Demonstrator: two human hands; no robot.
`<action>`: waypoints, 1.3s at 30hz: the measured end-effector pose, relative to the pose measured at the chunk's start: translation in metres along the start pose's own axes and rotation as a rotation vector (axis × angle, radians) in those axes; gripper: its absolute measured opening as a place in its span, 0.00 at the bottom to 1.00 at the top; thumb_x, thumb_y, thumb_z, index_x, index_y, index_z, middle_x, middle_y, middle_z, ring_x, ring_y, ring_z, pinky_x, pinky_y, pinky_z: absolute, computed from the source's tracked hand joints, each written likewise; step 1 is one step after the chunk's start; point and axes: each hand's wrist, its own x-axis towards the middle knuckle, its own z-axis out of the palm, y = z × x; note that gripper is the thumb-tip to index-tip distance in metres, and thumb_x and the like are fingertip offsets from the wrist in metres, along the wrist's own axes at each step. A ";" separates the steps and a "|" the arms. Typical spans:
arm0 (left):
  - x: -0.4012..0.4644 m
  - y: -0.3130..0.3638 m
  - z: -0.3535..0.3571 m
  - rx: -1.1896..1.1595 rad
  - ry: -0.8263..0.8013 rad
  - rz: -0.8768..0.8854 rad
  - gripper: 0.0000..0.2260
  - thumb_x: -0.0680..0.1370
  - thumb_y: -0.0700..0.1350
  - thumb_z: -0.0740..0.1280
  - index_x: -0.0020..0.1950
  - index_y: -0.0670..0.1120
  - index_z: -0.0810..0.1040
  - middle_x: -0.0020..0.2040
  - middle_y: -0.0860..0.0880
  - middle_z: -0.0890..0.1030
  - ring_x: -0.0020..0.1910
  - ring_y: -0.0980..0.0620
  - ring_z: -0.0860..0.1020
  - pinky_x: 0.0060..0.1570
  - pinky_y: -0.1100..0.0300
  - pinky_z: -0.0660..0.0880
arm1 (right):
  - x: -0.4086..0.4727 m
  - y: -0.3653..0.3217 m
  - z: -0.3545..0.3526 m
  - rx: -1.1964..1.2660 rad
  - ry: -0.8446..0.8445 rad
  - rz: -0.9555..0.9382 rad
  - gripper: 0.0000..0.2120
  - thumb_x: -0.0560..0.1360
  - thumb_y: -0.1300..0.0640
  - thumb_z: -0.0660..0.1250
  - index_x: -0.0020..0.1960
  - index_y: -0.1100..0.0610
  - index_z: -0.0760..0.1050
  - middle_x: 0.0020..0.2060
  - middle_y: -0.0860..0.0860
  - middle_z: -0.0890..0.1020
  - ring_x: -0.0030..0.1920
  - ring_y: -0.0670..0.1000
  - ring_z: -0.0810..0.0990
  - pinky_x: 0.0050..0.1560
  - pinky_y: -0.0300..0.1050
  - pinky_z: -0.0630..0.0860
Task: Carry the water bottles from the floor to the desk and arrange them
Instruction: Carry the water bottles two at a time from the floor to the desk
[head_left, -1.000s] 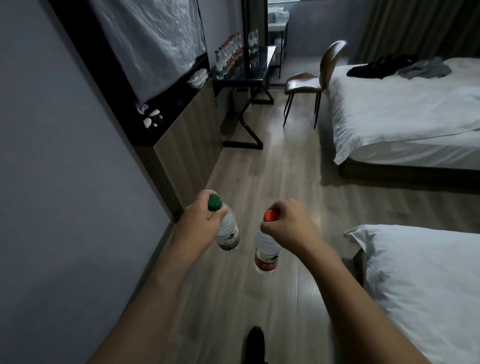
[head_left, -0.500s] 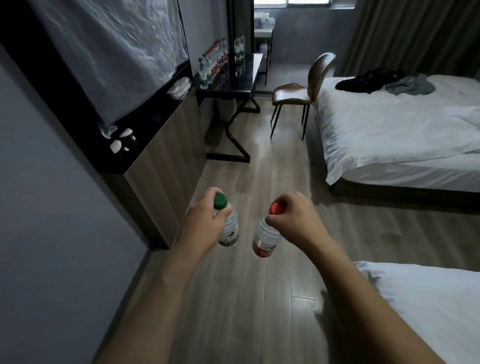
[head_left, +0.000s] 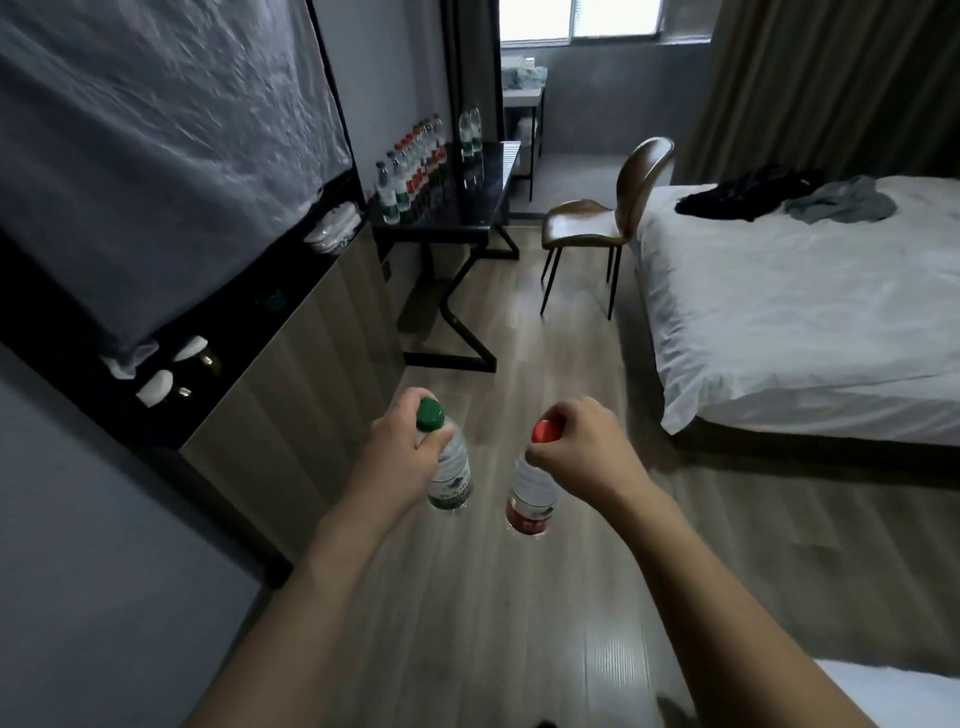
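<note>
Midway: rows of bottles already along the tabletop's wall edge, two more over the floor, fingers clamped at green-capped bottle (left hand) and red-capped bottle (right hand).

Two bottles are held side by side at lower centre, one bottle in the left hand, the other bottle in the right hand. Behind them, at upper centre, a desk is set, with a row of bottles on it. A chair is placed to its right, and a bed lies at the right of the frame.
</note>
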 end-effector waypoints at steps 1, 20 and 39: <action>0.014 0.004 0.004 0.000 0.011 0.006 0.08 0.76 0.45 0.69 0.54 0.50 0.73 0.45 0.49 0.78 0.42 0.51 0.76 0.42 0.57 0.73 | 0.016 0.001 -0.006 0.001 0.008 -0.012 0.10 0.67 0.55 0.72 0.47 0.56 0.77 0.46 0.51 0.74 0.46 0.50 0.74 0.46 0.44 0.75; 0.267 0.004 0.083 -0.054 0.006 0.046 0.10 0.75 0.49 0.71 0.52 0.57 0.72 0.41 0.57 0.77 0.40 0.59 0.75 0.36 0.65 0.68 | 0.268 0.031 -0.021 -0.011 0.066 0.038 0.09 0.66 0.56 0.73 0.43 0.58 0.78 0.43 0.53 0.74 0.43 0.50 0.74 0.43 0.45 0.75; 0.526 -0.023 0.095 -0.041 0.020 0.018 0.10 0.76 0.48 0.71 0.52 0.57 0.72 0.42 0.58 0.76 0.38 0.61 0.74 0.33 0.67 0.66 | 0.513 0.020 -0.017 0.018 0.099 0.055 0.09 0.66 0.55 0.73 0.44 0.53 0.75 0.44 0.49 0.73 0.41 0.46 0.73 0.40 0.39 0.70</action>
